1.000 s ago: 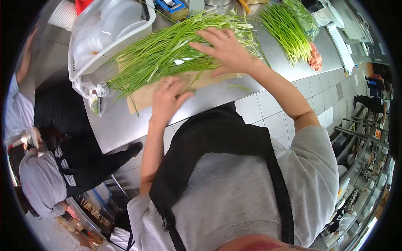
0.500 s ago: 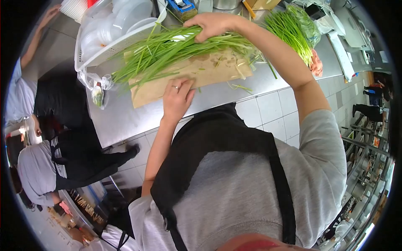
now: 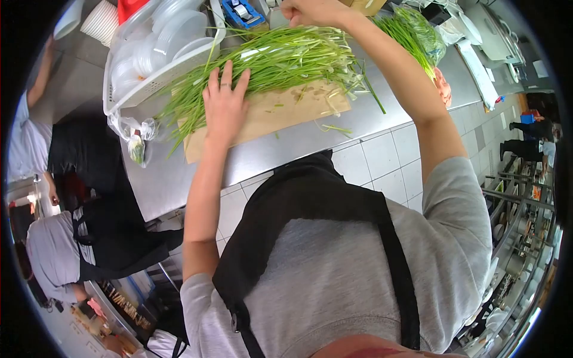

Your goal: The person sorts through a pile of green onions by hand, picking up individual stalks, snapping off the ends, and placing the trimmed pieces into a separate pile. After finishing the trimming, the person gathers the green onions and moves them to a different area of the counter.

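Observation:
A broad heap of long green stalks (image 3: 286, 59) lies across brown paper (image 3: 280, 113) on the steel table. My left hand (image 3: 225, 104) rests with spread fingers on the near left part of the heap. Beyond the heap's far edge is my right hand (image 3: 310, 12), near the top of the view; its fingers are curled, and what they may hold is hidden. A white slip shows among the stalks. Loose bits of stalk lie on the paper and by its near right corner.
A white basket (image 3: 161, 77) of clear plastic lids stands left, beside a small plastic bag (image 3: 136, 148). A blue tape dispenser (image 3: 243, 13) sits behind the heap. More green stalks (image 3: 406, 39) lie right. Co-workers stand at the left.
My left hand has moved from the paper's near edge onto the stalks, its fingers now spread. My right hand has let go of the stalks and moved past the heap's far edge.

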Available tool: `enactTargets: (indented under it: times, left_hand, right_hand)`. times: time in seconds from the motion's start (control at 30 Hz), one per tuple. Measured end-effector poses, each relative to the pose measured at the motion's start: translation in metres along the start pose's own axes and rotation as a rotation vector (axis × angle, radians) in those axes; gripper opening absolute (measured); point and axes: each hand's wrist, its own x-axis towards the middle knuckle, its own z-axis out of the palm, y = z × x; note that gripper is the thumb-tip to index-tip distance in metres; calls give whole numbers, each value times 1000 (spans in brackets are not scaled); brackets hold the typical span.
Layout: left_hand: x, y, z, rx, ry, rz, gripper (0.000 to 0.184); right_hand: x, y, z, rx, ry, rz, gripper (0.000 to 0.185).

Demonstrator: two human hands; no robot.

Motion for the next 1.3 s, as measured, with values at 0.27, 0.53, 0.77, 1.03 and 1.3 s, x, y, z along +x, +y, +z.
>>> enactTargets:
  times: [0.27, 0.53, 0.77, 1.03, 1.3]
  left_hand:
    - [43, -39, 7, -240, -161, 39, 48]
    - [38, -37, -4, -183, -369, 59, 60]
    - [27, -25, -27, -122, -365, 13, 70]
    - [21, -18, -31, -154, -415, 21, 71]
    - [16, 1, -27, -174, -406, 57, 59]
  right_hand:
    - [-52, 0, -15, 204, -193, 48, 17]
    - [-68, 7, 19, 8, 125, 134, 4]
    - [-57, 13, 43, 247, 104, -113, 4]
    - [-49, -14, 55, 242, 103, 76, 14]
    - [-32, -36, 62, 224, 26, 12, 9]
